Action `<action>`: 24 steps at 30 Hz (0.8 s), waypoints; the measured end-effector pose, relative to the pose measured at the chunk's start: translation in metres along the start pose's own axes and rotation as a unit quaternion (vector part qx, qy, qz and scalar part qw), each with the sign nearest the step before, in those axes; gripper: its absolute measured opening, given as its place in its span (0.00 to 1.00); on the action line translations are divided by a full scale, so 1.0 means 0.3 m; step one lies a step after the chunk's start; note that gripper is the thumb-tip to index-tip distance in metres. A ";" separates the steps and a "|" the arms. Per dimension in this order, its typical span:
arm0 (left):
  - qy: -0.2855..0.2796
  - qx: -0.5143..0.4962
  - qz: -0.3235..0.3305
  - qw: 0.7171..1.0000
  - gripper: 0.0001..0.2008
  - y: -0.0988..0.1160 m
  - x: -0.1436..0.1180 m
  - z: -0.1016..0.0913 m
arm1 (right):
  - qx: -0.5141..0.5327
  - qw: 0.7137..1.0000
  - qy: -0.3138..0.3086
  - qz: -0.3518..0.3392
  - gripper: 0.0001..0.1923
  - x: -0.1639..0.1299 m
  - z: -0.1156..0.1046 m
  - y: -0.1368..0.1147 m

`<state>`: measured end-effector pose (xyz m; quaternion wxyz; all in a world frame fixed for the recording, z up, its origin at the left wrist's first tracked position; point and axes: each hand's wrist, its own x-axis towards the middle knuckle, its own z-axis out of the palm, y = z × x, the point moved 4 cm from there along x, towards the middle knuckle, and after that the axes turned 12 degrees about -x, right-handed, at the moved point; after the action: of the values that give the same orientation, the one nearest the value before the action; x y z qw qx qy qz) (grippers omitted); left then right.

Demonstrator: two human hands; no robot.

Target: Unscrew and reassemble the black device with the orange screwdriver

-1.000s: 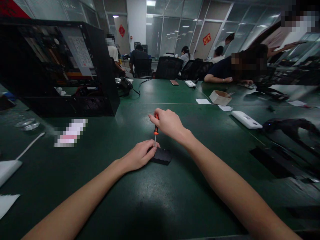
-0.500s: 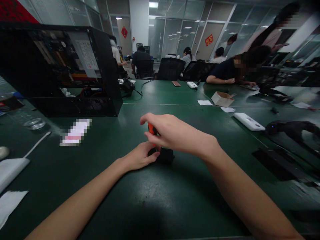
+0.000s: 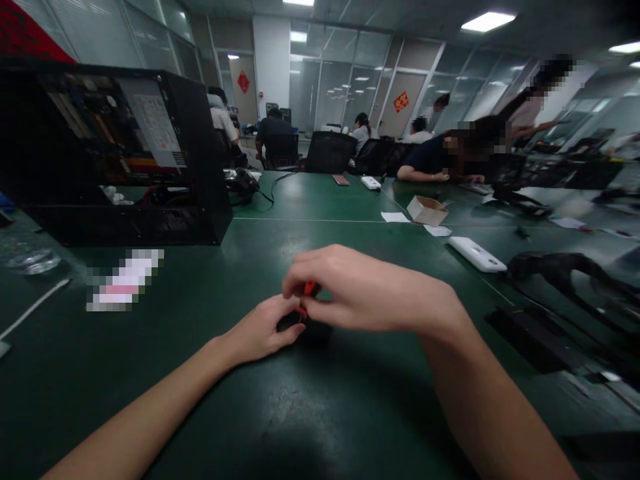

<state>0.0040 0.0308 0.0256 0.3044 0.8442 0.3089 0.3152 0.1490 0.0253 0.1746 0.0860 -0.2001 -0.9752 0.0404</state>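
Observation:
My right hand (image 3: 350, 287) is closed round the handle of an orange-and-black screwdriver (image 3: 311, 288), its wrist bent and raised above the table. The tool points down towards a small dark block-like part (image 3: 319, 333) lying on the green tabletop (image 3: 295, 407). My left hand (image 3: 267, 327) rests low on the table, thumb and fingers curled round the left end of that part, close to the screwdriver's lower end. My fingers and the shadow hide the screwdriver's tip and most of the part, so its exact kind cannot be told.
An opened black computer case (image 3: 195, 160) stands at the back left, with a blurred-out card (image 3: 125, 280) in front. Towards the right are a small cardboard box (image 3: 427, 210), a white device (image 3: 477, 255) and black equipment (image 3: 555, 273). Across the table a person (image 3: 435, 157) leans forward.
My right fingers have curled in further round the screwdriver handle, and the hand sits lower over it. The left hand keeps its hold. The whole view has shifted slightly.

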 end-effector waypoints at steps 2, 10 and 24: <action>0.009 0.029 0.019 0.999 0.11 0.016 -0.001 -0.001 | -0.006 1.000 -0.016 -0.021 0.07 -0.019 -0.008 -0.031; 0.019 0.071 -0.004 0.997 0.09 -0.018 -0.012 0.024 | -0.078 0.997 0.012 -0.017 0.14 -0.046 -0.002 -0.069; 0.050 0.114 -0.009 0.992 0.05 0.073 0.025 0.025 | -0.175 0.980 0.006 0.093 0.10 -0.083 0.013 -0.061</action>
<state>0.0213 0.0202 0.0392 0.1930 0.8534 0.3658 0.3172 0.1638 -0.0017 0.1690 0.0513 -0.3020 -0.9437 -0.1246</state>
